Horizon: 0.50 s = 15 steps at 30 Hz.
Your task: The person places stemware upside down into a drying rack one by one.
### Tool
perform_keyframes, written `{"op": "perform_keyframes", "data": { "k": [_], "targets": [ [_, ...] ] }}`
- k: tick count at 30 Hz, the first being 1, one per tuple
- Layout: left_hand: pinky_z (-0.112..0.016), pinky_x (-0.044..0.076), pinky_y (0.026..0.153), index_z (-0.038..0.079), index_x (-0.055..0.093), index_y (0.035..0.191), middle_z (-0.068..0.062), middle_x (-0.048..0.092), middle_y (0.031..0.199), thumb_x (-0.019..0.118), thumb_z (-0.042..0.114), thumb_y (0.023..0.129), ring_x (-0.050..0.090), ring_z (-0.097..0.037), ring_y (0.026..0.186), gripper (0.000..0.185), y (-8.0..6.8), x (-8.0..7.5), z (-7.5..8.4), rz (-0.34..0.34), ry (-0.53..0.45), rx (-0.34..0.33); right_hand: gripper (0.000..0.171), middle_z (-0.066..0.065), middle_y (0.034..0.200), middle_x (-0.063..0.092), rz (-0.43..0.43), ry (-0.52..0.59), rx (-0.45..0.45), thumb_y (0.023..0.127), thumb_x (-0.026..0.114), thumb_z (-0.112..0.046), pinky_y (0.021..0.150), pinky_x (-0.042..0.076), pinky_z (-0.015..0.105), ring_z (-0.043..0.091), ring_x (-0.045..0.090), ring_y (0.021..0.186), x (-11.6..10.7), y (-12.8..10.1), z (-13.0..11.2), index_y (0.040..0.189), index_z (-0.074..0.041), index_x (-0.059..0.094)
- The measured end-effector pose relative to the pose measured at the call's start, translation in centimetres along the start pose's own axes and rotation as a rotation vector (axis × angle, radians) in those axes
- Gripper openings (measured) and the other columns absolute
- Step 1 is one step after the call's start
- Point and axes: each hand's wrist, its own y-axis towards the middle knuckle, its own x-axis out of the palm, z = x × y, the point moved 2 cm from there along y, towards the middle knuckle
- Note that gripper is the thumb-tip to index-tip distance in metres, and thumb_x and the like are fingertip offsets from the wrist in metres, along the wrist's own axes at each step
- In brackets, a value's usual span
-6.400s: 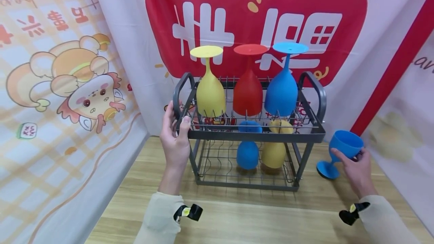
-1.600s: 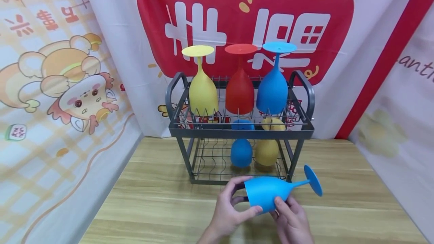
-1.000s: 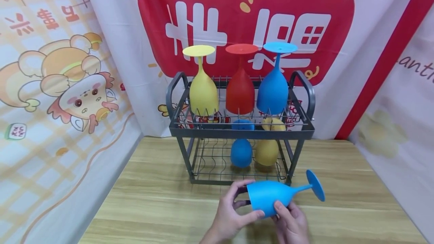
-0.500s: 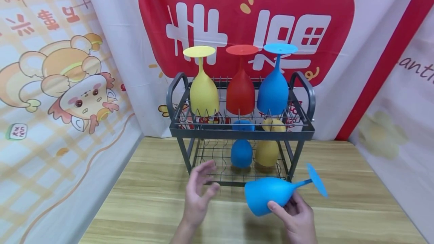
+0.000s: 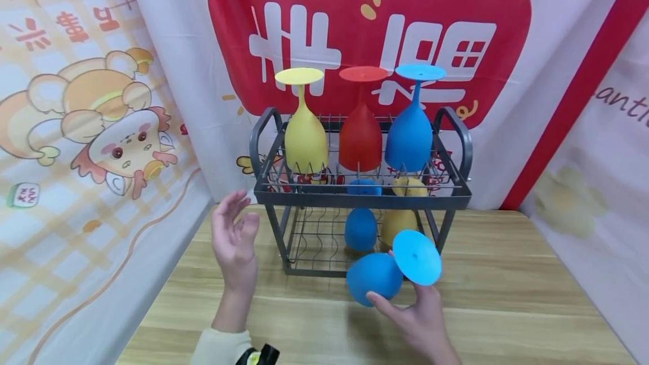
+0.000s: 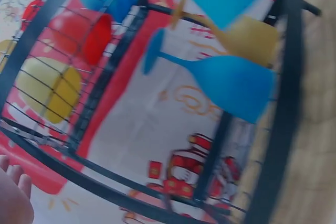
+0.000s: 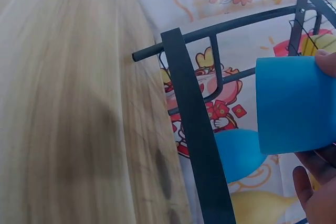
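The right hand has its fingers curled around the bowl of a blue goblet, which hangs in the air just in front of the two-tier wire rack, foot swung toward us and mouth facing the rack's lower shelf. The left hand is raised beside the rack's left post, fingers spread and loose, holding nothing.

On the lower shelf a small blue goblet and a yellow goblet stand upside down toward the right, with bare wire to their left. Up top, a yellow goblet, a red goblet and a tall blue goblet stand inverted in a row.

To my eye, the held goblet would best go in low, under the top shelf's front bar, aimed at the bare wire on the left. Tipping it rim-down only once inside should keep the wide foot from catching. The free hand could steady the frame.
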Motion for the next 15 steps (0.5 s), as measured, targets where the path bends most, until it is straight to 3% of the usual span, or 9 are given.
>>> {"op": "perform_keyframes", "data": {
  "k": [2, 7, 11, 15],
  "targets": [
    [-0.025, 0.045, 0.117, 0.003, 0.048, 0.152, -0.014, 0.058, 0.15, 0.067, 0.012, 0.099, 0.052, -0.03, 0.141, 0.057, 1.1, 0.7, 0.6, -0.023, 0.011, -0.016, 0.082, 0.011, 0.146, 0.065, 0.01, -0.009, -0.045, 0.076, 0.097, -0.023, 0.103, 0.058, 0.061, 0.036, 0.064, 0.134, 0.6, 0.3, 0.0, 0.146, -0.011, 0.056],
    [-0.032, 0.039, 0.127, 0.013, 0.044, 0.16, -0.003, 0.054, 0.159, 0.066, 0.02, 0.102, 0.049, -0.021, 0.149, 0.063, 3.3, 2.8, 1.5, -0.107, 0.081, -0.085, 0.088, 0.016, 0.144, 0.066, 0.0, 0.012, -0.079, 0.071, 0.1, -0.023, 0.103, 0.059, 0.06, 0.039, 0.066, 0.132, 2.3, 0.9, 0.1, 0.145, -0.007, 0.055],
    [-0.036, 0.043, 0.125, 0.019, 0.045, 0.161, 0.002, 0.058, 0.154, 0.067, 0.028, 0.104, 0.054, -0.02, 0.145, 0.062, 4.5, 3.8, 1.7, -0.145, 0.126, -0.133, 0.088, 0.012, 0.142, 0.067, -0.04, 0.023, -0.088, 0.07, 0.101, -0.024, 0.101, 0.061, 0.055, 0.035, 0.067, 0.13, 3.8, 1.5, -0.1, 0.144, -0.01, 0.056],
    [-0.034, 0.048, 0.119, 0.021, 0.048, 0.158, 0.003, 0.063, 0.147, 0.068, 0.024, 0.104, 0.058, -0.026, 0.141, 0.058, 5.0, 3.8, 1.6, -0.141, 0.118, -0.131, 0.091, 0.007, 0.145, 0.065, -0.096, 0.027, -0.11, 0.069, 0.1, -0.021, 0.104, 0.059, 0.056, 0.032, 0.064, 0.132, 5.4, 2.1, -0.5, 0.147, -0.016, 0.055]
  ]
}}
